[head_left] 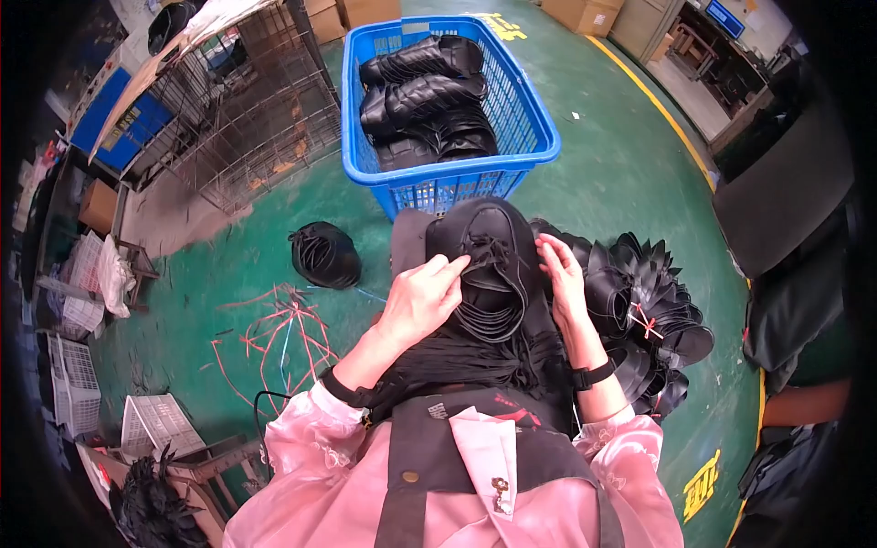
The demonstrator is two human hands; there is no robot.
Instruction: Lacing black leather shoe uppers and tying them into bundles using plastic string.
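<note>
blue basket [534,137] ahead, loose straps [279,333] left

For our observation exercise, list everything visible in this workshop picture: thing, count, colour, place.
Plastic basket: one, blue, floor ahead, holding black rolled pieces.
Black bundle: one, under both hands.
Tied black bundle: one, floor at left.
Black pile: one, floor at right.
Loose strings: several, pink-red, floor at left.
Wire cage: one, grey, upper left.
Left hand: pinching the bundle's tie.
Right hand: fingers on the bundle.
</note>
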